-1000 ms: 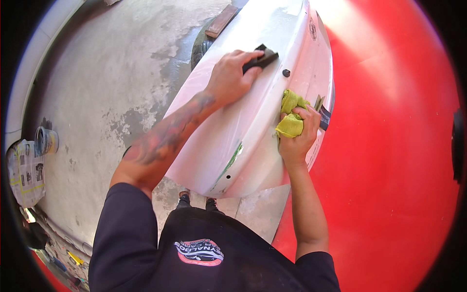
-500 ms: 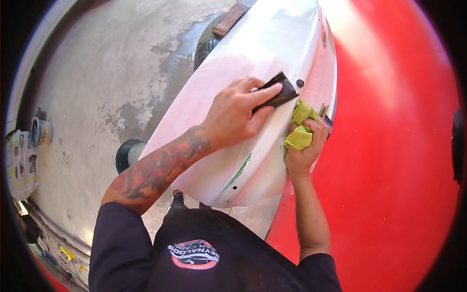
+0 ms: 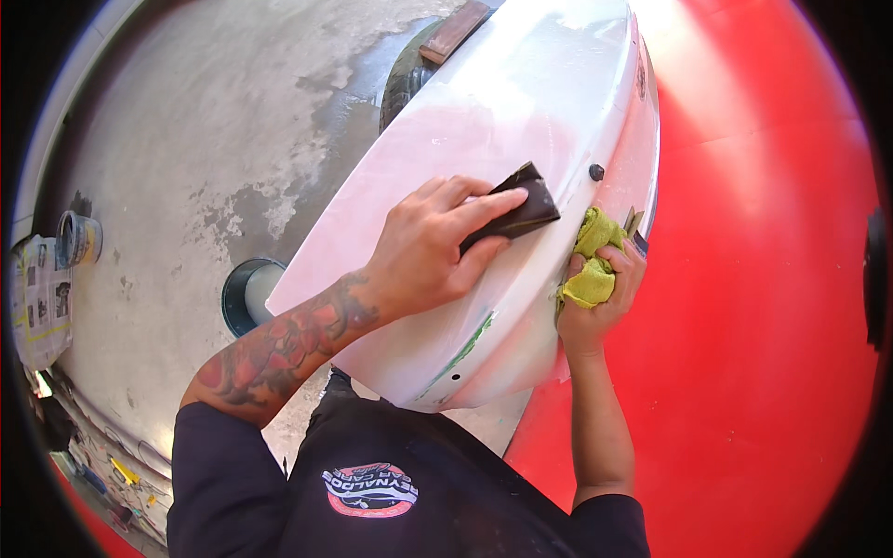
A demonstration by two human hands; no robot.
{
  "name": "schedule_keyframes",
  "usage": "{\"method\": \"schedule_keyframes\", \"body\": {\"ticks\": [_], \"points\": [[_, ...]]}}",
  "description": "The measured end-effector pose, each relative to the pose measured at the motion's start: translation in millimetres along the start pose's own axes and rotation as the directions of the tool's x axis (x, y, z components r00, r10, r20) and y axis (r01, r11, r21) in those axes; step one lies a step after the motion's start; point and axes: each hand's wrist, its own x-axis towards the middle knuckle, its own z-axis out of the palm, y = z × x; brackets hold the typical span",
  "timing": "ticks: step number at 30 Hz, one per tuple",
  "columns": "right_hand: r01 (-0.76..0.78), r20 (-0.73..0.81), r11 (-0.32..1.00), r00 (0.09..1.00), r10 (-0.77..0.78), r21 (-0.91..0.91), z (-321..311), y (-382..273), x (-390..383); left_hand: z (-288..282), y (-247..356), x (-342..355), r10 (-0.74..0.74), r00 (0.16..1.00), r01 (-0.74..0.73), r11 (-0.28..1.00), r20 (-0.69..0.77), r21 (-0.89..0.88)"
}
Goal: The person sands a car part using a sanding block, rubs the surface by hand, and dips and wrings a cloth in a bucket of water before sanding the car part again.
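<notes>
Glossy red surface (image 3: 744, 335) fills my right; pale grey concrete floor (image 3: 195, 158) spreads on my left, with darker, damp-looking patches. Between them, in front of me, sits a long curved white-and-pink panel (image 3: 446, 153), its near end close to my body. A dark rubber tyre (image 3: 400, 91) shows from under its far left edge, probably a prop, though the contact is hidden. Dark green round bucket (image 3: 233, 307) stands on the floor just beside the panel's left edge, pale inside; easy reach, I judge. Brown flat wooden board (image 3: 453, 33) lies at the tyre's top, perhaps as packing.

My left hand (image 3: 430, 244) grips a folded black flat pad (image 3: 523, 210) over the panel's upper face, fingers extended along it, thumb below, likely to keep it flat. My right hand (image 3: 606, 307) is closed round a crumpled yellow-green cloth (image 3: 590, 286) at the panel's right side, possibly steadying it too; whether the fingers press the panel, I cannot tell.

Narrow green streak (image 3: 473, 342) near the close end. Small black round plug (image 3: 596, 172) beyond the cloth.
</notes>
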Motion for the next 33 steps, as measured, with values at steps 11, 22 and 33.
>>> {"method": "schedule_keyframes", "body": {"ticks": [11,22,33], "points": [[-0.055,0.023,0.996,0.998,0.053,0.069,6.5,2.5,0.3,-1.4,-79.8,33.5,-0.224,0.972,0.231,0.964,-0.069,0.13],[-0.055,0.045,0.995,0.998,0.051,0.082,7.3,-6.9,-0.5,-17.9,-152.6,65.9,-0.466,0.879,0.476,0.845,-0.102,0.244],[-0.03,0.029,0.997,0.999,0.028,0.069,2.8,-5.0,-2.1,-33.6,-136.4,16.1,-0.377,0.924,0.383,0.906,-0.069,0.178]]}}
